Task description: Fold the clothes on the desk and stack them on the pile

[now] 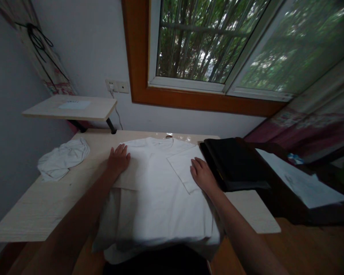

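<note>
A white T-shirt lies spread on the pale wooden desk, its collar toward the wall and its lower hem hanging over the front edge. Both sleeves are turned inward across the body of the shirt. My left hand rests flat on the shirt's left shoulder edge, fingers stretched out. On the right, my right hand lies with extended fingers over the folded right sleeve, close to the shirt's side edge. Neither hand grasps the fabric.
A crumpled white cloth lies at the desk's left. Behind it stands a small raised shelf with a paper label. Black folders or bags are stacked right of the shirt. Farther right, a white sheet lies on a dark surface. A window is above.
</note>
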Available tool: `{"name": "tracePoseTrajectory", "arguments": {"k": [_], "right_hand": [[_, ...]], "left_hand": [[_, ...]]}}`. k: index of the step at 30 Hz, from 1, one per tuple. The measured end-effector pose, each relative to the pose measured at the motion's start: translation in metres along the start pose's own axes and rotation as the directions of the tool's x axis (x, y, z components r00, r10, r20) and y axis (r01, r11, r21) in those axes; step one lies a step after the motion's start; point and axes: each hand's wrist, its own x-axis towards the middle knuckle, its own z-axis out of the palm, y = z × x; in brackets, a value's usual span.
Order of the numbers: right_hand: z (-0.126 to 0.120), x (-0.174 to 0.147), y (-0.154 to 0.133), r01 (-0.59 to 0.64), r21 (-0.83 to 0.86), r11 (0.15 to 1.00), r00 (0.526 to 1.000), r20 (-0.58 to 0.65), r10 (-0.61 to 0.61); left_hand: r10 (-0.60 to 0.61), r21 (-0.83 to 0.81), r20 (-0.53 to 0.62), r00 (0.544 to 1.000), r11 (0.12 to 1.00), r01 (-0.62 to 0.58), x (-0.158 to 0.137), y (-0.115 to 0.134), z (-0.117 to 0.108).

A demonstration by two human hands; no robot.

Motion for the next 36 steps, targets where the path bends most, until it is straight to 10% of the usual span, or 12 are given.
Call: {"name": "tracePoseTrajectory", "arguments": {"k": [12,21,36], "right_hand": [[-0.025,-0.020,-0.011,0.049,-0.036,0.998,0.998,0.041,-0.047],[-0.046,-0.037,-0.029,0.001,-0.122,0.993,0.999,0.038,0.004],[-0.023,-0.017,-0.023,0.001,-0.093,0.996,1.000,-0.024,-0.004]], "left_hand": [[0.093,-0.009,-0.063,0.994,0.996,-0.094,-0.004,0.001,-0.021],[0.167,0.058,0.127,0.978,0.983,-0.175,-0.059,0.032,-0.064],[0.095,-0.058,-0.029,0.995,0.994,-0.096,-0.058,0.020,-0.033]]}}
